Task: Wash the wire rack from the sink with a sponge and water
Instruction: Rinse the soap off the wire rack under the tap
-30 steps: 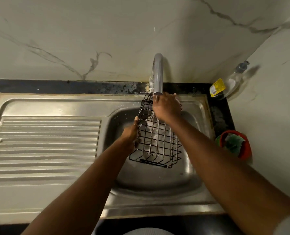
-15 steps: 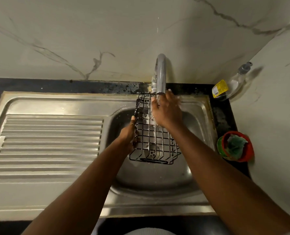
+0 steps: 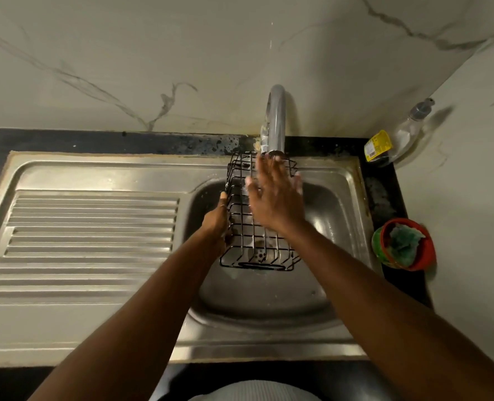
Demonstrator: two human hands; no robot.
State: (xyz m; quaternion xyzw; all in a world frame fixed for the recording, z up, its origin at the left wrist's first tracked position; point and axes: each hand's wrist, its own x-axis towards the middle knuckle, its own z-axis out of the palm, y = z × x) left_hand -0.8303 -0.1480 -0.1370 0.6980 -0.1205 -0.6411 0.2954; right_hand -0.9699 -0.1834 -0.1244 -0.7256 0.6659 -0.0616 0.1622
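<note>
The black wire rack point(image 3: 251, 241) sits tilted over the sink point(image 3: 95, 175) basin, just under the faucet point(image 3: 276, 120) spout. The left hand point(image 3: 217, 224) grips its left edge with curled fingers. The right hand point(image 3: 274, 201) spreads straight fingers over its top. In the corner of the dark table point(image 3: 66, 140) stands a clear bottle point(image 3: 405, 131) (its yellow label point(image 3: 378, 146) is too small to read). Nearer is a red bowl point(image 3: 425, 250) holding a green sponge point(image 3: 403, 244).

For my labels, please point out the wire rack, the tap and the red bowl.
wire rack point(image 3: 261, 265), head view, bottom bar.
tap point(image 3: 277, 125), head view, curved spout.
red bowl point(image 3: 428, 248), head view, right rim.
</note>
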